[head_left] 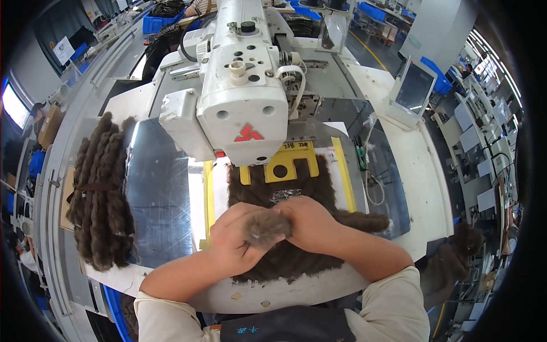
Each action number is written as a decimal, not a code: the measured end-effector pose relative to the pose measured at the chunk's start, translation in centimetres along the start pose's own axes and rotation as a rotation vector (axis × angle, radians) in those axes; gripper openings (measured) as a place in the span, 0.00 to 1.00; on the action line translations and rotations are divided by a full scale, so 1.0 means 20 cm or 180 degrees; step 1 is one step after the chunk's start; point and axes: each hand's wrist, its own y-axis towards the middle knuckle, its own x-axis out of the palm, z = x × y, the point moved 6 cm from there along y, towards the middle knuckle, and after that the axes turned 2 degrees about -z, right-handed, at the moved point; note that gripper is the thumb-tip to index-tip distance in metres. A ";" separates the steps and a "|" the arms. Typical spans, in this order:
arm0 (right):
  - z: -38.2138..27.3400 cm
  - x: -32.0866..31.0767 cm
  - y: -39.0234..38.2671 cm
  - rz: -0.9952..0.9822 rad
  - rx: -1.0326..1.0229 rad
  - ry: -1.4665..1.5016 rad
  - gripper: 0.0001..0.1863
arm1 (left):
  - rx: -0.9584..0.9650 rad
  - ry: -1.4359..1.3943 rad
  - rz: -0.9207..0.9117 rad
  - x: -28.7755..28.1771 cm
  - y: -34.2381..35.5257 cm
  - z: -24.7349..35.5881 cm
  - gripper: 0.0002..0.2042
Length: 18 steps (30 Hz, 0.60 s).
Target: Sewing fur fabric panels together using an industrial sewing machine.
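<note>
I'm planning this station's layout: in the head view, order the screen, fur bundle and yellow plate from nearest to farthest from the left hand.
1. Yellow plate: just ahead and right of the left hand.
2. Fur bundle: out to the left.
3. Screen: well ahead, far right.

Grey floor (pixel 388 56), yellow floor line (pixel 366 49), pale pillar (pixel 441 28), strip lights (pixel 497 61) at right, workbenches (pixel 477 171) beyond

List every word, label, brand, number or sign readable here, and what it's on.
Not copying text or brands; locations only:
White boxy machine head: red emblem.
Flat yellow plate with round hole: black upside-down marks.
Black cloth apron: cyan characters.
White rectangular background sheet: too blurred.
</note>
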 end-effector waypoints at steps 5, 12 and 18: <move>-0.01 -0.02 -0.01 0.0017 -0.0031 -0.0149 0.14 | 0.0123 0.0184 0.0023 -0.01 -0.01 0.00 0.14; 0.03 0.04 -0.03 -0.0218 -0.0059 0.0423 0.18 | 0.0361 -0.0355 -0.0410 0.11 -0.03 -0.06 0.13; -0.15 -0.31 -0.04 -0.0116 -0.0150 0.0648 0.23 | 0.0901 0.0696 -0.0347 0.08 -0.05 -0.08 0.20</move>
